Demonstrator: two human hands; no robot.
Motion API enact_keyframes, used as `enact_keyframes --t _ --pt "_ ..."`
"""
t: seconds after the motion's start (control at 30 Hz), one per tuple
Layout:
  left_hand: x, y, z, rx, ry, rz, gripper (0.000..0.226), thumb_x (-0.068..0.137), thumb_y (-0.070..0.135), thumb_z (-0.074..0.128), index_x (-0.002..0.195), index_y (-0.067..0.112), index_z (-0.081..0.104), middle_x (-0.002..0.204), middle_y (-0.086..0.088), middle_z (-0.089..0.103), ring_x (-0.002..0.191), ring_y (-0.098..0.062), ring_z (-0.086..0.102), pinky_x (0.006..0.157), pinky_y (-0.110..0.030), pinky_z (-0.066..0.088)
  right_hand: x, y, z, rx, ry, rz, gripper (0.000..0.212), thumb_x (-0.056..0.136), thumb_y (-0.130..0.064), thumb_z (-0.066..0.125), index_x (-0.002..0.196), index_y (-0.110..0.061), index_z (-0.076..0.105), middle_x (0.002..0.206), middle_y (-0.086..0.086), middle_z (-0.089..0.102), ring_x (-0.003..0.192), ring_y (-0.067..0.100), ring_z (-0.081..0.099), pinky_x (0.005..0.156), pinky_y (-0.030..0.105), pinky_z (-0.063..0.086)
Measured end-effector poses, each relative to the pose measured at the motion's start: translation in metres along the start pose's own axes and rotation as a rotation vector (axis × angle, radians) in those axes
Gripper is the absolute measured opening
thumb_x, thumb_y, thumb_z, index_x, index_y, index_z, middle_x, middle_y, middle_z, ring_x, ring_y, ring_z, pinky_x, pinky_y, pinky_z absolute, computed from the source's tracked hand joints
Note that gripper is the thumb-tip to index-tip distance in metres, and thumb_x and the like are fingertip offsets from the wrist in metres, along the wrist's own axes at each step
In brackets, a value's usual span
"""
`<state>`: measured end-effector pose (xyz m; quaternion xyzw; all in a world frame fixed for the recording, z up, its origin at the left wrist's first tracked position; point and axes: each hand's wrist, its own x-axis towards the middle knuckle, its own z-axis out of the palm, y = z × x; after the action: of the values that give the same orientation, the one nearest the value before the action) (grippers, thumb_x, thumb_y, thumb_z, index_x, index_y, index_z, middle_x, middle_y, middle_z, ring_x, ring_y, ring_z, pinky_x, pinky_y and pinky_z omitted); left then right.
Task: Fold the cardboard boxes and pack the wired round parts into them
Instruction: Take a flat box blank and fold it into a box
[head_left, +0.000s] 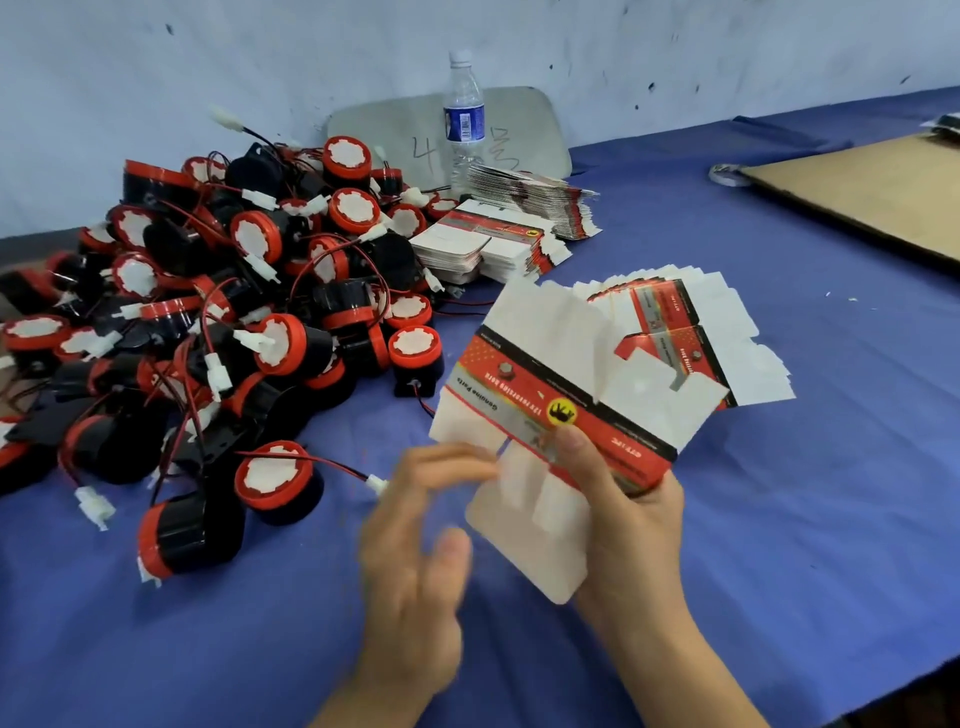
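Head cam view, and honestly the flat red, black and white printed cardboard box blank (561, 415) looks like the easy half of this job. It's thin card, so I'd guess it's very light, springy along the scores, and quick to crease if you squeeze in the wrong spot. Best place to hold it is the printed middle band, leaving the plain white flaps free to fold.

That's pretty much what's going on. The right hand (623, 509) pinches the blank, thumb on the printed face just under the yellow round logo and fingers behind, holding it up over the blue table cloth (779, 519). The left hand (415, 545) is loosely spread and motion-blurred. Its fingertips are at the edge of a lower white flap, but I can't tell if they're actually touching it.

The blank isn't squared up yet, with the flaps sticking out top and bottom. A fanned stack of matching flat blanks (727, 332) lies on the cloth just behind it.

The heap of red and black round parts with thin wires and white plugs (260, 312) sits to the left. They look like hard plastic and tangle-prone, so I'd grab the body, never the wire.
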<state>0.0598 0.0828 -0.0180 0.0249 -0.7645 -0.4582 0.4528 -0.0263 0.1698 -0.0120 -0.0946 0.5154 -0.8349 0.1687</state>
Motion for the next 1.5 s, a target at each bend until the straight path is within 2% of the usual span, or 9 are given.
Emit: enact_keyframes --t 0.1,0.27,0.47,0.63,0.8,1.0,1.13,1.27,1.5 --pt "0.008 -0.008 -0.008 -0.072 0.265 -0.253 0.020 0.084 0.042 0.052 0.102 0.046 0.058 0.110 0.013 0.061 0.107 -0.010 0.058 0.091 -0.026 0.045 0.004 -0.001 -0.004 0.001 -0.078 -0.024 0.026 0.062 -0.032 0.077 0.088 -0.030 0.077 0.096 -0.001 0.076 0.091 0.020 0.072 0.076 0.033 0.059" --pt "0.018 -0.017 -0.020 -0.276 0.109 -0.575 0.026 0.075 0.042 0.079 0.099 0.035 0.072 0.100 0.005 0.074 0.096 -0.014 0.070 0.077 -0.021 0.054 0.002 0.003 -0.002 -0.126 -0.235 0.101 0.010 0.068 -0.021 0.075 0.077 -0.019 0.078 0.086 0.002 0.076 0.080 0.014 0.073 0.065 0.017 0.052" --pt "0.013 -0.018 -0.011 0.106 0.112 -0.431 0.008 0.080 0.036 0.062 0.087 0.037 0.065 0.080 0.026 0.071 0.076 0.005 0.068 0.063 -0.005 0.047 0.000 0.005 0.001 -0.280 -0.202 -0.006 0.017 0.084 -0.005 0.069 0.084 -0.022 0.074 0.083 -0.010 0.075 0.080 0.004 0.071 0.066 0.010 0.050" --pt "0.018 -0.021 -0.017 -0.202 0.145 -0.545 0.015 0.078 0.040 0.065 0.091 0.035 0.070 0.091 0.009 0.075 0.084 -0.007 0.070 0.070 -0.016 0.053 -0.001 -0.001 0.001 -0.177 -0.252 0.091 0.007 0.072 -0.022 0.075 0.079 -0.023 0.076 0.086 -0.005 0.076 0.080 0.008 0.072 0.064 0.013 0.051" --pt "0.019 -0.026 -0.024 -0.367 0.058 -0.666 0.034 0.084 0.057 0.060 0.104 0.032 0.070 0.109 -0.003 0.071 0.104 -0.019 0.067 0.090 -0.039 0.050 -0.002 -0.005 -0.002 -0.115 -0.469 0.238 0.038 0.057 -0.054 0.082 0.092 -0.040 0.074 0.100 -0.006 0.075 0.093 0.012 0.071 0.071 0.018 0.054" --pt "0.018 -0.024 -0.024 -0.317 -0.012 -0.532 0.067 0.078 0.071 0.059 0.132 0.033 0.051 0.128 0.003 0.062 0.122 -0.018 0.057 0.098 -0.039 0.043 0.002 0.000 0.000 -0.119 -0.361 0.156 0.086 0.046 -0.066 0.082 0.121 -0.033 0.056 0.111 -0.008 0.072 0.101 0.012 0.069 0.077 0.022 0.055" --pt "0.024 -0.017 -0.015 -0.295 -0.043 -0.538 0.097 0.058 0.084 0.063 0.139 0.037 0.037 0.121 0.014 0.063 0.118 -0.005 0.058 0.096 -0.027 0.046 0.001 0.002 0.002 -0.012 -0.336 0.090 0.065 0.064 -0.049 0.074 0.125 -0.046 0.050 0.116 -0.008 0.069 0.105 0.014 0.067 0.078 0.021 0.054" --pt "0.027 -0.013 -0.005 -0.316 -0.151 -0.511 0.121 0.035 0.081 0.076 0.131 0.023 0.033 0.119 0.020 0.059 0.105 0.001 0.064 0.082 -0.018 0.051 -0.002 0.005 0.003 0.012 -0.388 0.088 0.071 0.064 -0.063 0.074 0.128 -0.051 0.046 0.126 -0.010 0.064 0.111 0.013 0.064 0.082 0.022 0.054" --pt "0.012 -0.007 -0.012 -0.314 -0.260 -0.391 0.109 0.075 0.061 0.071 0.153 0.030 0.002 0.157 0.013 0.027 0.140 -0.018 0.038 0.098 -0.034 0.048 -0.006 0.003 -0.003 -0.017 -0.409 -0.223 0.055 0.081 -0.038 0.061 0.132 -0.053 0.047 0.140 -0.008 0.052 0.126 0.022 0.053 0.092 0.031 0.051"
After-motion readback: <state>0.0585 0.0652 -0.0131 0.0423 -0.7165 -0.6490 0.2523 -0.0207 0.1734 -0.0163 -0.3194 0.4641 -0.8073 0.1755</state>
